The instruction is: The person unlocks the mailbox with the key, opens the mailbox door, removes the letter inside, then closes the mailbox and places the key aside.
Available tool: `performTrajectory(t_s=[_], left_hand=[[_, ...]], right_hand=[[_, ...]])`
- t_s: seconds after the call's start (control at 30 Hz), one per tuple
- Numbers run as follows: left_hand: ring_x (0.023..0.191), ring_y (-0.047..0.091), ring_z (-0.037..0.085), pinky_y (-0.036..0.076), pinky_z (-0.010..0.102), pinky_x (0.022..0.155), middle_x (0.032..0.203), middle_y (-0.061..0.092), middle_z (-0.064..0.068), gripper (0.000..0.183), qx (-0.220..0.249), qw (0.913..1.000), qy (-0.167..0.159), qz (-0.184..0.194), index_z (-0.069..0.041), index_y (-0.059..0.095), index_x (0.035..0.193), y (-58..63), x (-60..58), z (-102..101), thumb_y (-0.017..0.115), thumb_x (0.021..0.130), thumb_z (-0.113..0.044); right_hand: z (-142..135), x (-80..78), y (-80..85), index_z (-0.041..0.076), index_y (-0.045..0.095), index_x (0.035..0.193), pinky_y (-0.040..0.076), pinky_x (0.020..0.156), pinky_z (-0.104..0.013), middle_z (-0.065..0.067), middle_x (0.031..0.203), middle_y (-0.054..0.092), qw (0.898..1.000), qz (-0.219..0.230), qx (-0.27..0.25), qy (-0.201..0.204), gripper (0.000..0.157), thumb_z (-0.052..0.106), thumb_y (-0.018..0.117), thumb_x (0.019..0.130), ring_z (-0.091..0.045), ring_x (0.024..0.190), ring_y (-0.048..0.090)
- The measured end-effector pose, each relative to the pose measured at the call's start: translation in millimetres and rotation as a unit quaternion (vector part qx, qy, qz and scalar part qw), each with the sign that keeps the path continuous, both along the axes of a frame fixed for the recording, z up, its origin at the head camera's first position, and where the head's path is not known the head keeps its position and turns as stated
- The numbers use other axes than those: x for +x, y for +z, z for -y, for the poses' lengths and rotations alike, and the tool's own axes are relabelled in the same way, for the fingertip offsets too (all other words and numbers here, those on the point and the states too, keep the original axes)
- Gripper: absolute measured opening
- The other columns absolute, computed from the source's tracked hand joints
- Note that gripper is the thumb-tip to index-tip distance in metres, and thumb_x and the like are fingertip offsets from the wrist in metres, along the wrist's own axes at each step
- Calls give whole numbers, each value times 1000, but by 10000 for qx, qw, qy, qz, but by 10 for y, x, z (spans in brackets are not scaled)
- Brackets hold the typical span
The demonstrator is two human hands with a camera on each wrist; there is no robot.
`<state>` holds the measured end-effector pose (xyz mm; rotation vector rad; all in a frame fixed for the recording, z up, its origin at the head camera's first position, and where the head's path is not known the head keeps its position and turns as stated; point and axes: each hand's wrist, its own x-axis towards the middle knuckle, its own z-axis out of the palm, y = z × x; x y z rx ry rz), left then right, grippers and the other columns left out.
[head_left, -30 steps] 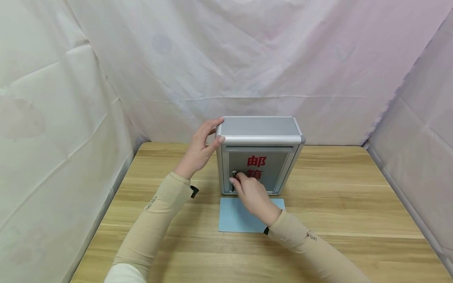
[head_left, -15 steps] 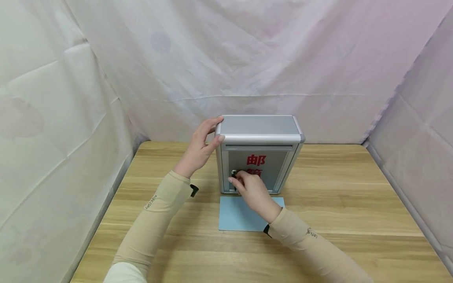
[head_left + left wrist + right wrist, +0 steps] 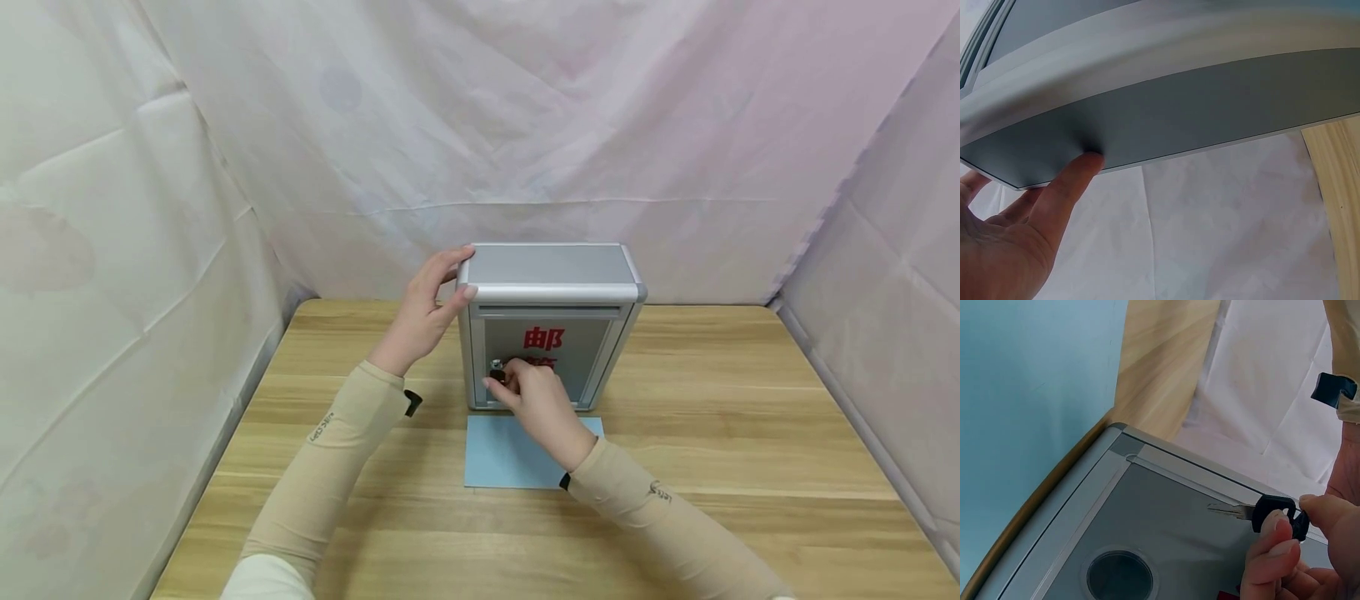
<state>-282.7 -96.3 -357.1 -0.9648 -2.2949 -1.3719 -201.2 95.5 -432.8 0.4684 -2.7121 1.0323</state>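
Observation:
A grey metal mailbox with silver edges and red characters on its door stands on the wooden table, door closed. At its upper left corner is my left hand, fingers fairly straight, thumb and fingertips against the box. In the left wrist view a fingertip presses the dark side panel. My right hand pinches a black-headed key at the round silver lock on the door's left side. One bare key blade sticks out past the fingertips; the lock is hidden in the right wrist view.
A light blue sheet lies on the table just in front of the mailbox. Pale curtains hang behind and at both sides. A round window shows low on the mailbox door.
The right hand has turned slightly at the lock, and the black key head at its fingertips sits at a different angle. The left hand and mailbox have stayed put.

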Motion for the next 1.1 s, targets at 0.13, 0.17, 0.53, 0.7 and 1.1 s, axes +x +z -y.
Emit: performTrajectory(t_s=[0.13,0.17,0.53,0.7,1.1], left_hand=[[123,47,25,49,42,90,143,41,-3,63,8,10000,5,-31,-23,42,145,7,1,-17,45,94,-59],[123,47,25,49,41,91,143,41,-3,63,13,10000,4,-35,-23,42,145,9,2,-20,45,94,-59],[123,47,24,46,38,93,141,42,-2,64,30,10000,90,-24,-22,42,144,6,13,-39,44,93,-61],[122,48,24,45,38,95,139,44,-1,65,60,9999,96,-45,-21,43,143,12,3,-49,44,93,-62],[122,48,23,45,38,95,141,43,-2,64,62,9999,65,-55,-22,43,144,-5,-10,-79,44,93,-61]], right_hand=[[-8,4,-6,8,61,80,37,41,-23,8,52,46,9998,-178,116,-54,26,31,68,90,-5,42,42],[-8,7,-4,7,62,81,36,41,-23,8,53,46,9996,-226,159,-69,26,31,68,90,-5,42,41],[7,26,-37,8,63,91,35,39,-21,5,62,51,9918,-962,784,-302,27,35,69,86,-3,46,41],[1,20,-30,10,62,89,37,41,-22,-2,70,59,9908,-1086,731,-332,25,34,68,87,-4,50,43],[-21,39,-45,9,63,86,43,45,-21,-1,75,65,9880,-1427,547,-210,19,25,73,83,-3,51,49]])
